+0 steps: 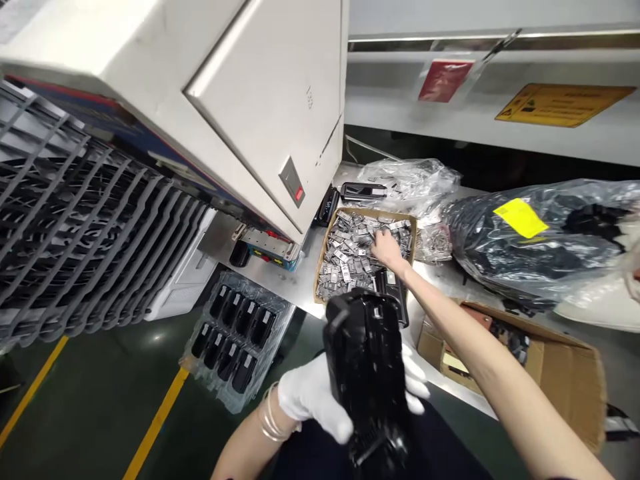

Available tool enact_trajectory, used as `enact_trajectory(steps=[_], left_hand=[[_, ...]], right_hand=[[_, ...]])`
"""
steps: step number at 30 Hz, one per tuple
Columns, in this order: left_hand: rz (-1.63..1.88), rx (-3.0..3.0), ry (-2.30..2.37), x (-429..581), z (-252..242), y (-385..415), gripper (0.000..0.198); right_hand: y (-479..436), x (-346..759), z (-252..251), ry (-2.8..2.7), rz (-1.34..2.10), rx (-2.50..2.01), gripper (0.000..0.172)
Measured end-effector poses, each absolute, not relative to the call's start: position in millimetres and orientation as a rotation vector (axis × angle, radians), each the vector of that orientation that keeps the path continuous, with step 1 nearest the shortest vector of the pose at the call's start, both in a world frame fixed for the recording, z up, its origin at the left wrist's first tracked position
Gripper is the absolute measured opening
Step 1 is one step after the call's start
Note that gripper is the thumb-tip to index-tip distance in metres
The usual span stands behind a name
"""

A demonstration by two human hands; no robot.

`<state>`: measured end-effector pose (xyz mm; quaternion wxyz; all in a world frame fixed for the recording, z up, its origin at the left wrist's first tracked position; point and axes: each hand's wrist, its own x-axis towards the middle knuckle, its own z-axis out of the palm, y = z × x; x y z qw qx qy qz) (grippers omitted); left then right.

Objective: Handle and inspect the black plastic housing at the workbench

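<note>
My left hand (317, 400), in a white glove with bangles at the wrist, is wrapped round a glossy black plastic housing (367, 360). The housing is held up close to the camera and is slightly blurred. My bare right hand (386, 248) reaches into a shallow cardboard box (414, 241) filled with small grey metal clips (345, 260). Its fingers are pinched together down in the pile, and what lies between the fingertips is hidden. Another black plastic part (397, 290) lies at the box's near edge, beside my right forearm.
A white machine cabinet (270, 87) stands at the left. Below it, a tray (227, 337) holds several black parts. To the right are a plastic-wrapped bundle (500, 260) and an open cardboard carton (570, 393). Clear plastic bags (415, 177) lie behind the clip box.
</note>
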<state>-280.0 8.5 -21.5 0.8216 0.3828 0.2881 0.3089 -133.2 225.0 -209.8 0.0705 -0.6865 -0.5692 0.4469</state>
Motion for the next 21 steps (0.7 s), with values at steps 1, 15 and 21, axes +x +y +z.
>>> enact_trajectory(steps=[1,15,21], left_hand=[[0.662,0.931,0.691,-281.6,-14.0,15.2,0.092],[0.525,2.613,0.937,-217.2,52.8,38.7,0.058],[0.244,2.513,0.778,-155.4,75.4,32.9,0.037]], right_hand=[[215.4,-125.9,-196.7,-1.586,1.410,-2.036,0.036],[-23.0,33.9,-28.2,0.273,1.524,-1.561,0.035],[-110.7,107.7,12.0,0.015,1.168,-1.425,0.032]])
